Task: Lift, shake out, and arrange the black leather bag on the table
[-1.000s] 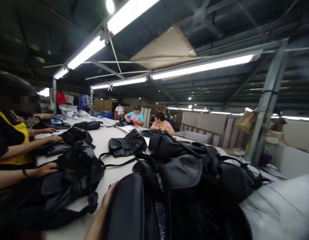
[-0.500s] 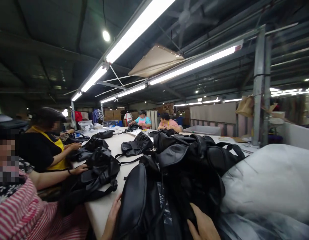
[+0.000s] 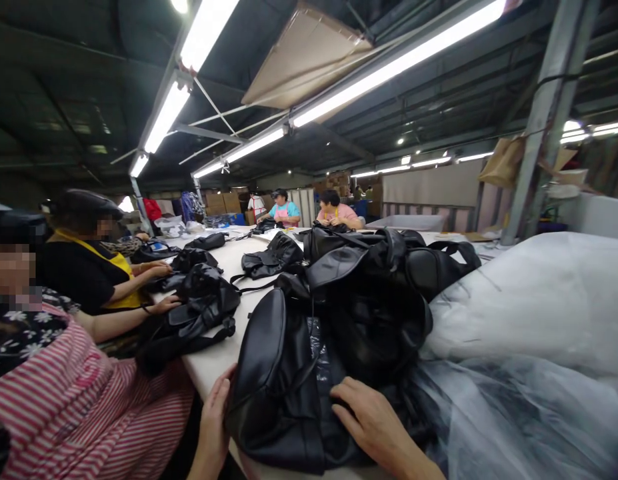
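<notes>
In front of me a black leather-look backpack [image 3: 261, 347] stands near the table edge, with a strip of clear plastic visible on it. My left hand [image 3: 216, 410] lies along its left side, fingers extended and touching it. My right hand [image 3: 371, 413] is on the lower front right of the backpack, its fingers bent and pressed into the black material. Part of the right fingertips is hidden. Behind this bag, more black bags [image 3: 356, 250] are heaped together, with a dark hollow between the folds.
A large white translucent plastic bag [image 3: 533, 300] bulges at the right, with loose clear film [image 3: 519, 413] below. Another black backpack [image 3: 271, 257] lies farther along the white table [image 3: 259, 303]. Co-workers sit at the left, one in a striped apron [image 3: 103, 393], handling black bags.
My view has tilted downward. My right hand has moved left and up onto the backpack's front, showing more of itself. My left hand stays at the bag's left side.
</notes>
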The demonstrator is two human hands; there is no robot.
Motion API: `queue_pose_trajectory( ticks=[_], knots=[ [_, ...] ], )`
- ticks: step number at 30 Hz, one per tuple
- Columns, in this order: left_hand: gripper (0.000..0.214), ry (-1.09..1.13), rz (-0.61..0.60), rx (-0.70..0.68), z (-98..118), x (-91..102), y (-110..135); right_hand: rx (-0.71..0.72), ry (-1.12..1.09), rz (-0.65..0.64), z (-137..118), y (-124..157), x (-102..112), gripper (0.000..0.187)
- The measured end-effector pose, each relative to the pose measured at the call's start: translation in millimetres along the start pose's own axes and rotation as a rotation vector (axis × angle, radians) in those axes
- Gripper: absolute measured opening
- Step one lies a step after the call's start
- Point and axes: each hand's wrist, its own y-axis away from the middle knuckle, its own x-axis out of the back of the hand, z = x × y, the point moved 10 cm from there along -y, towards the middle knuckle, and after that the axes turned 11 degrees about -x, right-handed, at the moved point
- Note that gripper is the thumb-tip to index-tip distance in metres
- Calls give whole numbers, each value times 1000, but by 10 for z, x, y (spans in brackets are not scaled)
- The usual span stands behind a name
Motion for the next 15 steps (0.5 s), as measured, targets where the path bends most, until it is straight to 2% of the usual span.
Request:
queue_pose_trajectory(
  ticks=[2, 4, 6, 8, 10, 11, 12, 13, 15],
  knots=[
    [59, -127, -31, -65, 223, -20, 132, -68, 12, -16, 30, -6, -45, 18],
    [53, -373, -133, -244, 601, -181, 261, -109, 25, -13, 34, -18, -48, 20],
    [51, -661, -292, -510, 1009, -499, 432, -133, 41, -17, 27, -27, -35, 21],
    [64, -878, -536, -743, 1205, -885, 643, -130, 27, -34, 15, -28, -7, 21],
    [78, -1023, -865, -894, 1104, -1192, 872, -105, -10, -54, 20, -27, 41, 19],
    [84, -1078, -999, -938, 986, -1270, 963, -94, -27, -54, 41, -31, 81, 17],
    [89, -1137, -1082, -971, 858, -1304, 1021, -88, -45, -41, 76, -40, 137, 16],
    [92, -1197, -1104, -1011, 746, -1313, 1050, -91, -71, -17, 127, -53, 204, 16],
    [83, -1309, -1047, -1140, 585, -1328, 1110, -115, -145, 38, 252, -86, 345, 19]
  ],
)
